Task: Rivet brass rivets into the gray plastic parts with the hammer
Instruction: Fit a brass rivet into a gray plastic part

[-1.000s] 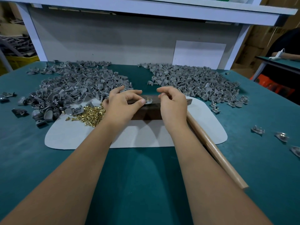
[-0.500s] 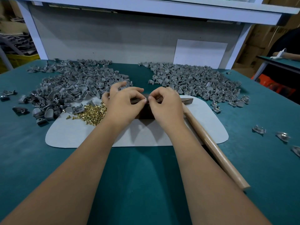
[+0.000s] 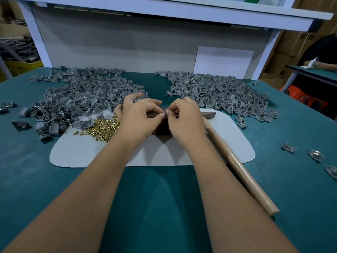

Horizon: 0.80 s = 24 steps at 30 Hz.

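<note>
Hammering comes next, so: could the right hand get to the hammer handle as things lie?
Probably yes. The hammer handle lies bare just beside the right hand, but that hand is pinching something small first.

Left hand [image 3: 138, 117] and right hand [image 3: 184, 119] pinch perhaps 1 small part [image 3: 164, 112].

The table [image 3: 54, 179] is covered in dark teal green, all one colour with no pattern. A pale grey-white mat [image 3: 82, 154] lies on it. Two big heaps of plastic parts [image 3: 78, 99] are grey, and some bits shine a little silver. The small pile of rivets [image 3: 102, 127] is bright shiny gold. The hammer [image 3: 237, 167] has a light tan wooden handle and a dark brown head. The block [image 3: 162, 129] under the hands is dark brown too. The frame of the shelf [image 3: 164, 6] is white with a soft blue look. The back board [image 3: 127, 48] is plain grey, with a white sheet [image 3: 223, 62] on it.
</note>
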Motion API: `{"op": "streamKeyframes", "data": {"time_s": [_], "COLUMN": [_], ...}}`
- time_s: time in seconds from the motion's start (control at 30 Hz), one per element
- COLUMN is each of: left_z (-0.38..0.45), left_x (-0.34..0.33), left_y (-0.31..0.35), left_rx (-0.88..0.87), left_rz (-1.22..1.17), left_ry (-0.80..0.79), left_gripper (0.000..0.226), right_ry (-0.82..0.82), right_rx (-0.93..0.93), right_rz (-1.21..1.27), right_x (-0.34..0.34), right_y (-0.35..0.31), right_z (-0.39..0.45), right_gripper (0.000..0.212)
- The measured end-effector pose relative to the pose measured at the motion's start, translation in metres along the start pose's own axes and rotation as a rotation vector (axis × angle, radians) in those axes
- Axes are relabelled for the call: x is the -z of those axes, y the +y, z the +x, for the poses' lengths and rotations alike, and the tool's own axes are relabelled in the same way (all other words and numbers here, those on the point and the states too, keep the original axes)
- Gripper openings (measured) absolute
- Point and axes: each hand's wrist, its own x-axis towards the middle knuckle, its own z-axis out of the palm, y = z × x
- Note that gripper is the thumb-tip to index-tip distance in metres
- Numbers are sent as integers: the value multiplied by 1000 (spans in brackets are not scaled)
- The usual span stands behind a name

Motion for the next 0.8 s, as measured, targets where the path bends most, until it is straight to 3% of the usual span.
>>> {"op": "streamKeyframes", "data": {"time_s": [0.47, 0.8], "left_z": [2, 1], "left_x": [1, 0], "left_y": [0, -1], "left_rx": [20, 55], "left_rz": [-32, -30], "left_ry": [-29, -38], "left_gripper": [19, 19], "right_ry": [15, -14], "right_rx": [-117, -58], "right_rz": [84, 69], "right_x": [0, 0], "right_y": [-7, -1], "right_z": [-2, -2], "right_gripper": [17, 11]}}
